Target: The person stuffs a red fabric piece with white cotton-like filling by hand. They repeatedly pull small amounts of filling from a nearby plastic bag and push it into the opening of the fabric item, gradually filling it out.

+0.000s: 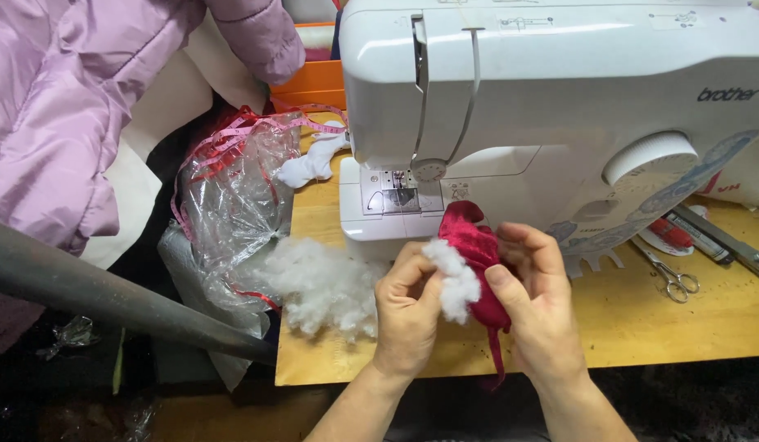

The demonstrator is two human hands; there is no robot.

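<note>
Stuffing a red pouch (475, 254)

Left hand (406, 315) pinches white stuffing (455, 281) at its opening; right hand (539, 299) grips the pouch.

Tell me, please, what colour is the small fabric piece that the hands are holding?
Dark red, velvety; the fabric piece shows best in the head view, between the left hand and the right hand.

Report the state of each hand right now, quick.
Left hand: closed, pinching the white stuffing tuft.
Right hand: closed, holding the red fabric piece.
</note>
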